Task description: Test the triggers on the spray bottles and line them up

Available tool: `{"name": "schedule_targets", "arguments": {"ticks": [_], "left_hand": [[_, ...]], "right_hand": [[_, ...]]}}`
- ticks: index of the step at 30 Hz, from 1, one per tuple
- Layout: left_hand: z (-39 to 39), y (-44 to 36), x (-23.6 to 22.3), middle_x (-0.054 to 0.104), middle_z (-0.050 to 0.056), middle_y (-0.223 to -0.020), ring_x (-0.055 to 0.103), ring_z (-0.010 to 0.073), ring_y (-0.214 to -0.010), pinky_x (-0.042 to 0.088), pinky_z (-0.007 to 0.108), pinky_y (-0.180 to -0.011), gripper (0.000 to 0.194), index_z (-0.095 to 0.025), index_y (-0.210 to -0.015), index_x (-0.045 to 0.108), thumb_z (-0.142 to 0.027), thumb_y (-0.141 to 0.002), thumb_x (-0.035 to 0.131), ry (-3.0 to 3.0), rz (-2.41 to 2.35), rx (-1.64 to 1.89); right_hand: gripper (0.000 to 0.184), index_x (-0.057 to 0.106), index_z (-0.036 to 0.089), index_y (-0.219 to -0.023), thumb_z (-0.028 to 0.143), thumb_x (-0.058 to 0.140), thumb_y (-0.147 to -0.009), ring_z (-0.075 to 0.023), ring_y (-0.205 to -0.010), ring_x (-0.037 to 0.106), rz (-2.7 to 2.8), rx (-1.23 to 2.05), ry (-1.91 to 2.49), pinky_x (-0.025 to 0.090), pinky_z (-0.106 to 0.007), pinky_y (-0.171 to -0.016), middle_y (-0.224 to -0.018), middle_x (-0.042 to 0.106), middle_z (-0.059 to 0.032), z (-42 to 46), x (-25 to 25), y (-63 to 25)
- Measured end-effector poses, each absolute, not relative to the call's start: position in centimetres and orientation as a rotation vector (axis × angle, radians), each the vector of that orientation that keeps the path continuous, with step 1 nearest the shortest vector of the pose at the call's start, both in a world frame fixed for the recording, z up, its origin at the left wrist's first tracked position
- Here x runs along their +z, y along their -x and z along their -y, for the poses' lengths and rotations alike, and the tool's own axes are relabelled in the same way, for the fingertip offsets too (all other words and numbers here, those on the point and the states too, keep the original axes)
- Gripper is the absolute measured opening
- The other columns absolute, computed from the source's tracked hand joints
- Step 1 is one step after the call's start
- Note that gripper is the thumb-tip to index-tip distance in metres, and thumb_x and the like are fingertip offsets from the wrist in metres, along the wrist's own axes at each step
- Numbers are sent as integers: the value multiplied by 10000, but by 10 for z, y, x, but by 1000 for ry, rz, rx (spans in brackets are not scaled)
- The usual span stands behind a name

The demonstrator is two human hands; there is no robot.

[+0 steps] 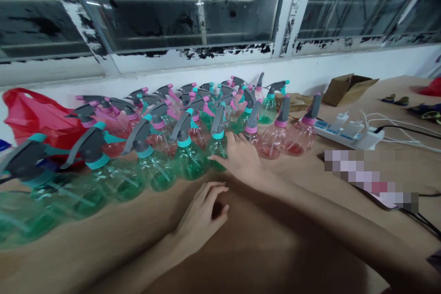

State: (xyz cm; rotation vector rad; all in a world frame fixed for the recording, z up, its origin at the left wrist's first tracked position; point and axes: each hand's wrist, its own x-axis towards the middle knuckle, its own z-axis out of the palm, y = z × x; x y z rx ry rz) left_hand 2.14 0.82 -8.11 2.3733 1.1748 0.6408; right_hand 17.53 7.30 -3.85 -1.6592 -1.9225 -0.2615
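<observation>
Rows of spray bottles with grey trigger heads stand on the brown table. My right hand (pixel 243 156) is at a green spray bottle (pixel 217 144) with a teal collar in the front row, its thumb across the front and its fingers along the right side. Part of that bottle is hidden behind the hand. Nearer to me, my left hand (pixel 203 209) hovers low over the table with bent fingers apart from the thumb and nothing between them. Just left of the gripped bottle is another green spray bottle (pixel 190 161); a pink spray bottle (pixel 274 140) stands to the right.
A red plastic bag (pixel 37 117) lies at the left behind the bottles. Toward the right are a white power strip (pixel 358 135) with plugs and cables, an open cardboard box (pixel 347 89) and a blurred-out flat object (pixel 372 181). Windows line the wall behind.
</observation>
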Motion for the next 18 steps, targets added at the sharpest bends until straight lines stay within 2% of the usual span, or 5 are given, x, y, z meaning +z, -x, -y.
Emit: {"name": "schedule_targets", "arguments": {"ticks": [4,8,10,13,18], "left_hand": [[-9,-22,-80,522,39,-1166,514,237,-1077,432,437,-902,340,-268,-1080,482,-114,-777,493,-2354,-1171,658],[-9,-21,-77,537,32,-1137,525,239,-1057,440,433,-887,313,-273,-1058,490,-118,-786,480,-2329,-1175,671],[-10,-20,-76,536,25,-1139,517,243,-1068,428,427,-903,298,-285,-1053,483,-134,-795,478,-2314,-1168,671],[-12,-20,-75,534,10,-1145,502,238,-1090,399,419,-938,277,-300,-1057,464,-163,-816,467,-2297,-1157,682],[-13,-25,-75,547,21,-1129,506,216,-1077,399,436,-928,245,-273,-1046,463,-153,-833,459,-2270,-1169,703]], "right_hand": [[591,484,112,-1048,570,601,-694,-329,-896,559,1918,-223,1678,483,-425,-653,-875,615,-165,-68,-38,-175],[595,433,123,-1189,521,551,-763,-316,-1018,518,1953,-156,1580,462,-425,-760,-1027,596,-160,-51,-34,-189],[476,480,167,-1148,496,505,-805,-293,-1026,522,1926,-143,1543,455,-411,-788,-1034,605,-122,-42,-32,-203],[321,571,203,-994,464,472,-835,-271,-961,563,1826,-149,1589,467,-381,-741,-994,622,-91,-31,-30,-230],[287,590,203,-937,447,479,-833,-259,-877,601,1687,-155,1668,478,-363,-671,-973,632,-78,-30,-30,-255]]}}
